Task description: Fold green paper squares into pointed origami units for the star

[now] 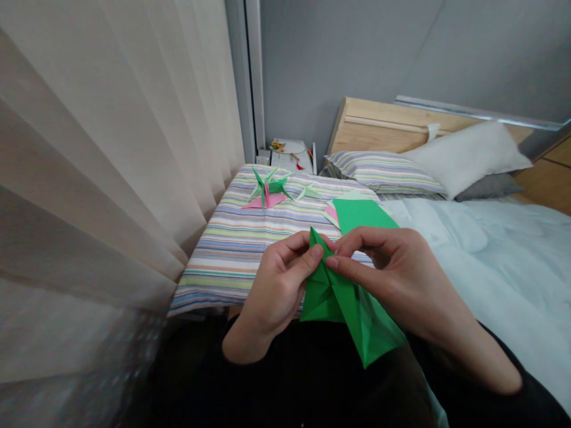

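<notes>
The striped cloth is the marker for everything here: the folded green paper is held up in the air at its near right part, its lower points hanging past the near edge, in front of the wearer's dark clothing. The left hand pinches the paper near its upper narrow tip, thumb on the front face and fingers curled behind. The right hand grips it too, thumb pressed beside the centre line and forefinger bent at the far side, just beside the left thumb. The step in hand looks like shaping or creasing a narrow fold near that tip, while the lower flaps spread loose. The next move seems to call for the left pinch to keep the layers lined up as the right thumb presses the crease down firmly; a slack grip could let the edges drift. Toward the far left of the cloth sits a cluster of folded paper pieces, green and pink; at its far right lies a flat green sheet.
</notes>
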`<state>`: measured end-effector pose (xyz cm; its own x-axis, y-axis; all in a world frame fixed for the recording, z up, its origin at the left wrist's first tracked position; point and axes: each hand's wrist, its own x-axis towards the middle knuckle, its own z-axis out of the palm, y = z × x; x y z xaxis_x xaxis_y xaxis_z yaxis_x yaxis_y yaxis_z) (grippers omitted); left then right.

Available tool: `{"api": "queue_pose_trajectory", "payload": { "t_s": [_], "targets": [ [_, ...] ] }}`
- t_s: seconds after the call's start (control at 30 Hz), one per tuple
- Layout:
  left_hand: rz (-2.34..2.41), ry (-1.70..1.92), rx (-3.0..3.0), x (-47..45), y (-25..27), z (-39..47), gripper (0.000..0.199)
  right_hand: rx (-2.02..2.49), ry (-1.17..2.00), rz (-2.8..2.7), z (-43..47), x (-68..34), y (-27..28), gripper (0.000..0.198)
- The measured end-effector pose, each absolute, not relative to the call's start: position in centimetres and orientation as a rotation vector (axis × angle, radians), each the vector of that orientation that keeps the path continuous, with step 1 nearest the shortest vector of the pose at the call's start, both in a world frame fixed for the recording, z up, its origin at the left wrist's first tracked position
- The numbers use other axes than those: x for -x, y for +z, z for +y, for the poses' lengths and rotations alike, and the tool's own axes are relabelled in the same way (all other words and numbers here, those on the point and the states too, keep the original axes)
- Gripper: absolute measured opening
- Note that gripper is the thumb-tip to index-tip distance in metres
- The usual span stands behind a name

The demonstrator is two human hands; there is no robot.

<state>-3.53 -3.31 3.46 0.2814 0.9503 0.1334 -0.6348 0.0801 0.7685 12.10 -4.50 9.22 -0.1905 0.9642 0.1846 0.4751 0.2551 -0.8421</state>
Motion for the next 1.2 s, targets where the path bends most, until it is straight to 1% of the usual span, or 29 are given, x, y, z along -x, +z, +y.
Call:
{"api": "queue_pose_trajectory", "payload": {
  "t_s": [0.13,0.27,0.37,0.47,0.77,1.13,1.2],
  "targets": [
    [0.561,1.305,-0.890,3.4,3.1,-3.2,0.021,1.314,0.817,-1.762,-4.5,-11.8,9.1,0.018],
    [0.645,1.440,-0.959,3.4,2.5,-3.0,0.017,1.252,0.814,-1.676,-4.2,-11.6,8.9,0.013],
    [0.714,1.501,-0.998,3.5,2.5,-3.1,0.016,1.234,0.824,-1.670,-4.0,-11.5,8.8,0.012],
    [0.811,1.539,-1.046,3.4,2.9,-3.3,0.016,1.233,0.817,-1.723,-4.0,-11.6,8.8,0.004],
    [0.926,1.640,-1.105,3.3,3.3,-3.6,0.012,1.273,0.825,-1.793,-4.0,-12.0,9.0,0.012],
    [0.864,1.620,-1.101,3.5,2.9,-3.6,0.015,1.253,0.810,-1.856,-4.3,-12.1,9.3,0.012],
    [0.839,1.605,-1.080,3.5,2.9,-3.6,0.014,1.235,0.838,-1.872,-4.2,-12.3,9.4,0.015]
  ]
}}
